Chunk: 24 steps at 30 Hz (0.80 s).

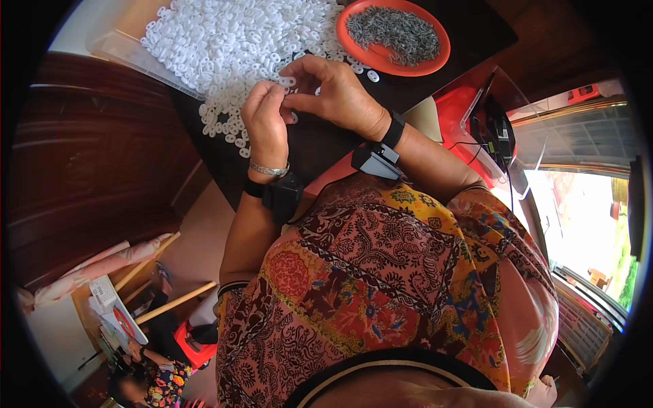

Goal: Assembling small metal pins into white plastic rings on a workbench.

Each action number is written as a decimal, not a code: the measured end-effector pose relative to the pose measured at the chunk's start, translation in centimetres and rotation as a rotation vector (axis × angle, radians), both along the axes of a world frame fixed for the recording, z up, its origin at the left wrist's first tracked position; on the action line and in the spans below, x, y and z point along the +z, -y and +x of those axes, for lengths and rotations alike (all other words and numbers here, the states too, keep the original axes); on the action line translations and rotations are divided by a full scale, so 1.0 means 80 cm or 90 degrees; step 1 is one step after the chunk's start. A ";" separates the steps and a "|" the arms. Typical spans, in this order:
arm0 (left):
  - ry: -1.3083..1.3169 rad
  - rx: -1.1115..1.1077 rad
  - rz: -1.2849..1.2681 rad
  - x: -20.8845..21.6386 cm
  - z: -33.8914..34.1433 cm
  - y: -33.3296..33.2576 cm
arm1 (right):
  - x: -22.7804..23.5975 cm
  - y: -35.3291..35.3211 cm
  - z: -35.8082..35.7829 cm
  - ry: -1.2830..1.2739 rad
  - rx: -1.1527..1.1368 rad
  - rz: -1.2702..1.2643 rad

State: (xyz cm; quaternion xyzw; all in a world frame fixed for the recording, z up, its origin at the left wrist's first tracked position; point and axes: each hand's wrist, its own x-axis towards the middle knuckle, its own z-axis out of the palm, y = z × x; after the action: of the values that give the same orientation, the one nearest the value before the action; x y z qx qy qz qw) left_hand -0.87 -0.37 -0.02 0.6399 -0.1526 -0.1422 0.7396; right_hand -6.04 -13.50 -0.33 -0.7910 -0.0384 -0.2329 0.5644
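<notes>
My left hand (265,126) is raised over the dark table, its fingers pinched together beside a small white oval plastic piece (288,81) with holes in it. Facing it, my right hand (340,95) curves its index finger over the piece, while its thumb meets the left fingertips. Whatever is between the right fingertips is too small to make out. Just beyond both hands spreads a large heap of similar white oval pieces (224,41). An orange plate (441,58) stands past my right hand, bearing a pile of small grey metal screws (394,30).
The heap spills from a clear plastic tray (122,58) onto the black tabletop (204,146). Right of the table stands a red stool (456,112) with a clear box and cable. Another person (163,381) is at the lower left, near wooden poles (177,301).
</notes>
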 end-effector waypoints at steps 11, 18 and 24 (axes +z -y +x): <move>-0.007 -0.027 0.014 0.004 0.000 -0.003 | 0.004 0.002 -0.004 -0.006 0.002 0.025; 0.010 -0.035 0.007 0.003 0.003 -0.003 | -0.007 0.006 0.002 -0.002 0.097 0.227; 0.057 -0.024 0.041 0.001 -0.001 -0.003 | -0.006 0.005 0.003 -0.033 0.049 0.219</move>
State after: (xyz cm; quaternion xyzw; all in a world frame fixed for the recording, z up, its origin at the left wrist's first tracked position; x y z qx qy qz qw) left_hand -0.92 -0.11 0.05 0.6662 -0.1928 -0.1326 0.7081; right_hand -5.84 -13.92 -0.80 -0.6865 -0.0132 -0.1938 0.7007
